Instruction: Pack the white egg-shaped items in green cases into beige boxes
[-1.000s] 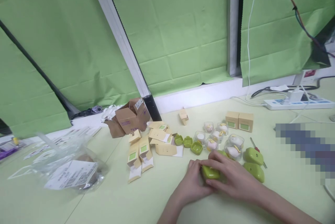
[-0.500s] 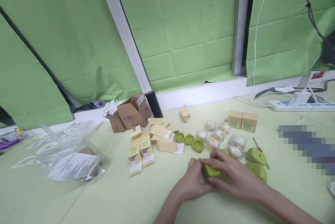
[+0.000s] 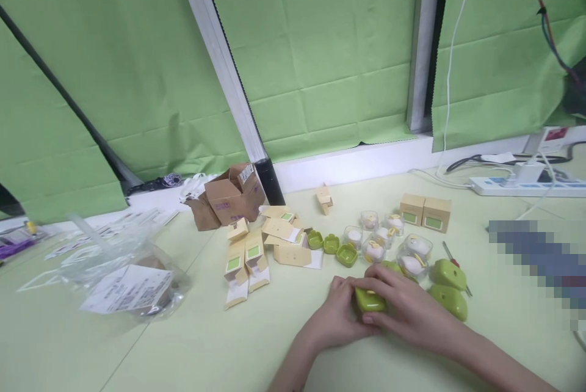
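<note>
A small green case (image 3: 370, 301) is held between my two hands near the front of the table. My left hand (image 3: 336, 317) wraps its left side, and my right hand (image 3: 405, 306) closes over its top and right side. Just beyond my right hand are several clear cups with pale pieces inside (image 3: 374, 250). Two green lids (image 3: 448, 301) lie to the right of it, beside a screwdriver (image 3: 450, 253). Several green square trays (image 3: 347, 254) form a row beyond my left hand.
Flattened and open small cartons (image 3: 288, 245) lie left of centre, before a brown cardboard box (image 3: 233, 196). Two closed cartons (image 3: 436, 214) stand at the back right, near a power strip (image 3: 526, 185). A plastic bag (image 3: 132, 285) lies on the left.
The green case has tilted slightly between my hands, and more of its glossy top shows. Both hands keep nearly the same place and grip.
</note>
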`<control>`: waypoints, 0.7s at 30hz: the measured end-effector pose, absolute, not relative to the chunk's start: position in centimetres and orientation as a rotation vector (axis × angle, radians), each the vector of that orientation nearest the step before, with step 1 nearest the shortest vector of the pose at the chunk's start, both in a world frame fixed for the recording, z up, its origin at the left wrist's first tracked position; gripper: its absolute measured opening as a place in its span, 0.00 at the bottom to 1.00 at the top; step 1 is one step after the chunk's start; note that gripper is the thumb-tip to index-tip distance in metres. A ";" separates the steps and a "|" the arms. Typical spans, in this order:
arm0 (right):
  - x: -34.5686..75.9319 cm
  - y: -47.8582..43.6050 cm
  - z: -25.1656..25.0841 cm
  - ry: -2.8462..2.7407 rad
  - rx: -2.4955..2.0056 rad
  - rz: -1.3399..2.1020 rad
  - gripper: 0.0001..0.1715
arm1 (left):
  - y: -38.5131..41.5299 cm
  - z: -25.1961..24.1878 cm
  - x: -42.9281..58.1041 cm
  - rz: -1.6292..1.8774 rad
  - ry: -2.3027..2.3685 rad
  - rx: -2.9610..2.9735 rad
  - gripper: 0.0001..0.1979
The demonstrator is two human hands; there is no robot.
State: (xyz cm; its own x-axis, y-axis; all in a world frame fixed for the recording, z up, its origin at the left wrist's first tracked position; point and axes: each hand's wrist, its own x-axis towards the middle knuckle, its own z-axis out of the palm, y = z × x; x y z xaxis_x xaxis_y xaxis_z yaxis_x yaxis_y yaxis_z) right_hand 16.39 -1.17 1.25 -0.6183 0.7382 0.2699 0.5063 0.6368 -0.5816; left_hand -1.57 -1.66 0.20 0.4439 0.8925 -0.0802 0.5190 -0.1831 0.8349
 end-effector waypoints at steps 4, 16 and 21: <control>16.6 -1.3 1.4 -2.346 -0.953 0.666 0.22 | -1.6 -0.1 -1.8 0.545 1.181 1.852 0.30; 16.6 -1.0 1.2 -2.450 -0.993 0.584 0.27 | -1.3 -0.6 -2.0 0.491 1.184 1.897 0.29; 16.4 -0.6 0.0 -2.554 -1.032 0.295 0.30 | -1.0 0.4 -4.0 0.490 1.234 2.003 0.36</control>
